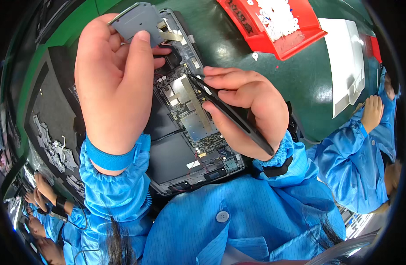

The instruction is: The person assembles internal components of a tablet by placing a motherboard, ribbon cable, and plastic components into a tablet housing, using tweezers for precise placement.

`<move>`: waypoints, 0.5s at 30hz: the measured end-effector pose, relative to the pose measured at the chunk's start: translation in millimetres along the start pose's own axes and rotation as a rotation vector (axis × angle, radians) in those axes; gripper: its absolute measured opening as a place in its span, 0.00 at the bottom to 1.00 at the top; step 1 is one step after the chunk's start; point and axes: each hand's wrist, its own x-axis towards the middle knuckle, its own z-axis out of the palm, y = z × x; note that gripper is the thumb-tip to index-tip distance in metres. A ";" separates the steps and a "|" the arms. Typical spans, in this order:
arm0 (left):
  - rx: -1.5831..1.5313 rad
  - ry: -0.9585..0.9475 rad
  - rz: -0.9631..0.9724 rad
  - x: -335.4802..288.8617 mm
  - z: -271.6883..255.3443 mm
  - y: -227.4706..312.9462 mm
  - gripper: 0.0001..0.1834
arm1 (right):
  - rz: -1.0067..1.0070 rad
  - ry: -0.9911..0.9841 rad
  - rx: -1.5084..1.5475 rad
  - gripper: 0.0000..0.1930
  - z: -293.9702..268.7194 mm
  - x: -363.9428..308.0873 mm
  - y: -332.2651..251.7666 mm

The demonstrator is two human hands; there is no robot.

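Nearby, co-workers flank the green bench, where left fingers pinch a grey module and right fingers grip black tweezers.

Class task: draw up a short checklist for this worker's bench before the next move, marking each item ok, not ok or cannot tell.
1. Left hand gripping the gray plate: ok.
2. Right hand gripping the black tweezers: ok.
3. Tweezers free of contact with the circuit board: cannot tell.
4. Pale strip beside the plate fastened: cannot tell.
5. White pieces all inside the red bin: not ok; one lies outside on the table.
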 end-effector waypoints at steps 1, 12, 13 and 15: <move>0.011 -0.007 0.005 -0.5 1.2 -0.4 0.13 | -0.018 -0.005 -0.029 0.16 -1.3 -0.8 0.9; -0.049 -0.057 -0.031 0.7 5.8 7.7 0.14 | 0.436 0.216 0.476 0.12 -6.1 -1.0 -12.1; -0.096 -0.069 -0.054 0.5 4.1 7.4 0.14 | 0.435 0.217 0.474 0.12 -7.2 0.2 -13.1; -0.143 -0.082 -0.075 0.3 2.2 7.4 0.15 | 0.486 0.188 0.496 0.12 -10.1 1.2 -14.2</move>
